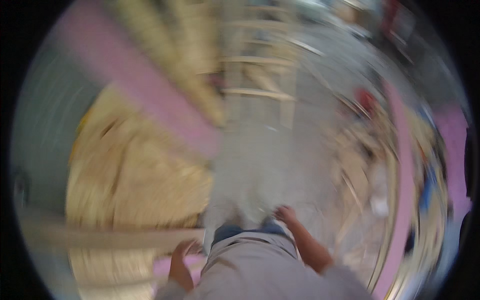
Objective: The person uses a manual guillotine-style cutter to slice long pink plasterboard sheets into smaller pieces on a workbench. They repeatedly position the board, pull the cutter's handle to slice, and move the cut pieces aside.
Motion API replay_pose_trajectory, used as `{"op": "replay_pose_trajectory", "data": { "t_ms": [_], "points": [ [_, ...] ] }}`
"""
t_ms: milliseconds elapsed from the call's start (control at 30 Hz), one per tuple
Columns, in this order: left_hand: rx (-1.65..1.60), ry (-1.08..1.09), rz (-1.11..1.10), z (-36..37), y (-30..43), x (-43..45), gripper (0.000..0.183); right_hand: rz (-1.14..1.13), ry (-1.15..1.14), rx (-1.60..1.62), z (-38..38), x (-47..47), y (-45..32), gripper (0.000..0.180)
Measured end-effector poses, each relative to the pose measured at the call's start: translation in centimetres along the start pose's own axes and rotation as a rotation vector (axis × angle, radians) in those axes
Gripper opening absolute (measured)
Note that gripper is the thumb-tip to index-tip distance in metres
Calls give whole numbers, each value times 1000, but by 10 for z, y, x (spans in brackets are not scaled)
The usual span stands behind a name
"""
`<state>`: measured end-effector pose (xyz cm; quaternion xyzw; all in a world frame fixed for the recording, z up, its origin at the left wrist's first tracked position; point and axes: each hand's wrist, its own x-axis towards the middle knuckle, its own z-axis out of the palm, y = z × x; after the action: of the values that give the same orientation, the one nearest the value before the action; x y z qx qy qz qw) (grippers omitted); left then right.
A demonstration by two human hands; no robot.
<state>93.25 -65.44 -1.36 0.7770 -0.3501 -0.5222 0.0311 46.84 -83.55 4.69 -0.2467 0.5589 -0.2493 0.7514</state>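
The picture is heavily blurred by motion. At my left side hangs my left hand (188, 248), its fingers loosely apart and nothing visible in them. It is nearest to a pale wooden beam (123, 238) and a small pink piece (163, 267), but contact with either cannot be made out. My right hand (285, 214) hangs in front of my right hip above the grey floor (258, 165). Its fingers are slightly curled, and no object shows in it.
Wooden sheets (157, 187) lie stacked to the left. A long pink board (150, 82) slants across the upper left. Ahead is a ladder-like wooden frame (258, 59). Wood scraps (352, 161) litter the right side, beside another pink strip (403, 161).
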Motion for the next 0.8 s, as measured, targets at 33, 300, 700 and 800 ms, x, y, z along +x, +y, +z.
{"op": "replay_pose_trajectory", "data": {
  "t_ms": [33, 300, 700, 800],
  "points": [
    [57, 48, 62, -16, 12, 1, 25, 32, 99, 129, -17, 4, 14, 24],
    [-765, 562, 288, -183, 71, -79, 26, 115, 183, 227, -24, 28, 56, 19],
    [-785, 1244, -61, -217, -98, -139, 44, 48, -219, -356, 135, 59, -28, 28],
    [-651, 1754, -362, -260, -160, -172, 70, 54, -248, -427, 172, 83, -39, 26]
  ]
}}
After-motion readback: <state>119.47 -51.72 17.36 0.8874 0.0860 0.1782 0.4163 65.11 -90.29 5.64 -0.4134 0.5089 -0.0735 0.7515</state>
